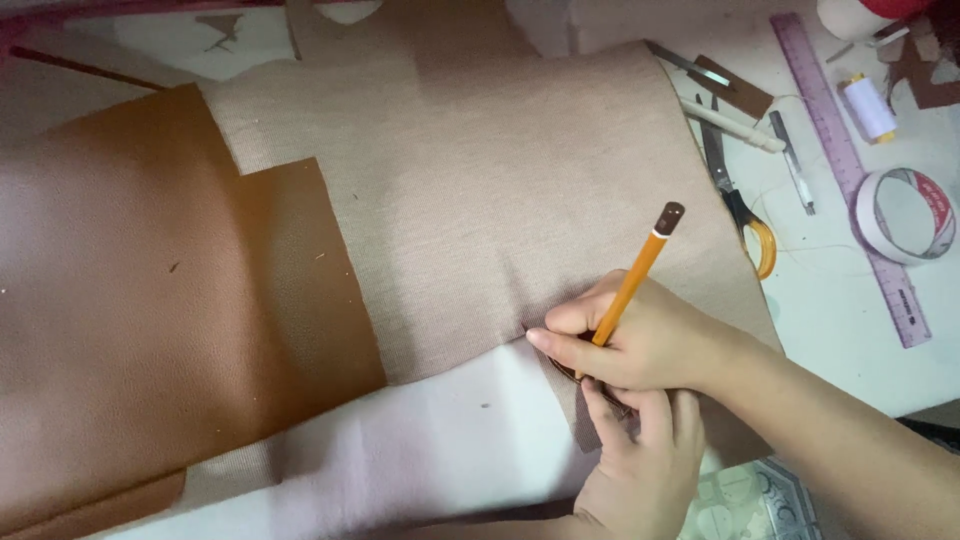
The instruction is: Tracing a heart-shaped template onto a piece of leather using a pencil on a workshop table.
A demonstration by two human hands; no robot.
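Far left of both hands: brown leather sheet (150, 300) lying flat on the bench (840, 330), overlapping the beige fabric (480, 190). Left hand (640, 460), lower of the two, fingers pressed down flat on a small dark brown piece (570, 368), mostly hidden, at the fabric's near edge; nothing gripped. Right hand (640, 340) directly above it, touching, fingers closed round an orange pencil (632, 285), tip down at the piece, eraser end tilted up-right. Right of the hands: orange-handled scissors (740, 205), a white stick (735, 128), purple ruler (850, 170), thread spool (868, 107), tape roll (905, 215). No containers seen.
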